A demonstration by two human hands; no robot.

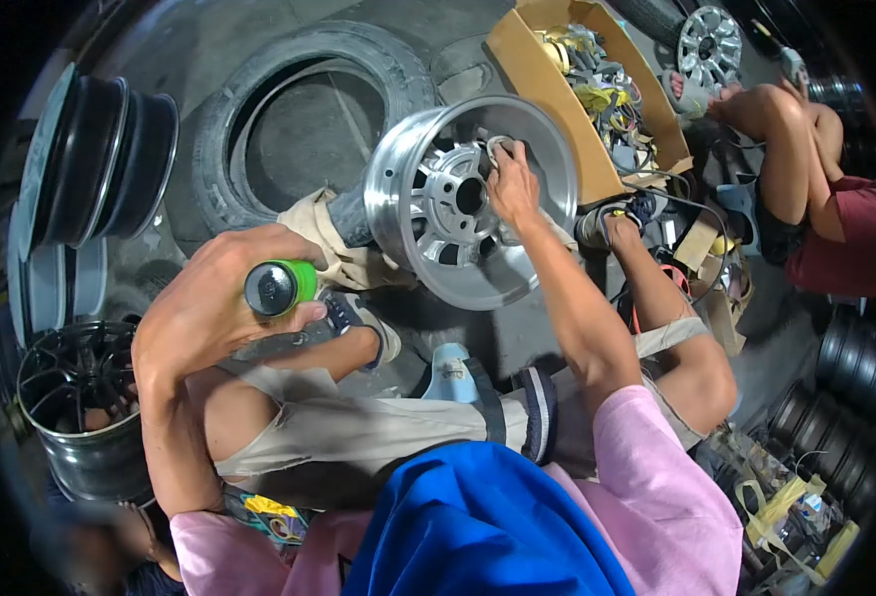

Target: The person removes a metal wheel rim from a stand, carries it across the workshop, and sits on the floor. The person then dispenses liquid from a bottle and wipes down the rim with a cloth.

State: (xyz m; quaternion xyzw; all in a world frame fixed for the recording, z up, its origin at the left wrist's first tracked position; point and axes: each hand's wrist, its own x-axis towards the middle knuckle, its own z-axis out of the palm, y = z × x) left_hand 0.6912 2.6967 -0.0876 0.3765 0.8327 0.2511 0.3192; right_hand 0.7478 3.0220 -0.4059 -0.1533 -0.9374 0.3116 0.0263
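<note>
A silver alloy wheel (390,199) leans tilted in front of me with its spoked face turned up toward me. My right hand (513,187) reaches inside its barrel, fingers curled and pressed against the inner side near the spokes. A small greyish piece seems to be under those fingertips, too hidden to name. My left hand (224,288) is wrapped round a bright green bottle (302,281) whose black round end faces me, held to the left of the wheel. Beige cloth (333,248) lies under the wheel's left side.
A tire (217,149) lies on the floor behind the wheel. A cardboard box (527,70) of scraps stands at the back right. Dark rims (100,159) are stacked at left, with a black spoked wheel (85,437) below. Another person (805,189) sits at right.
</note>
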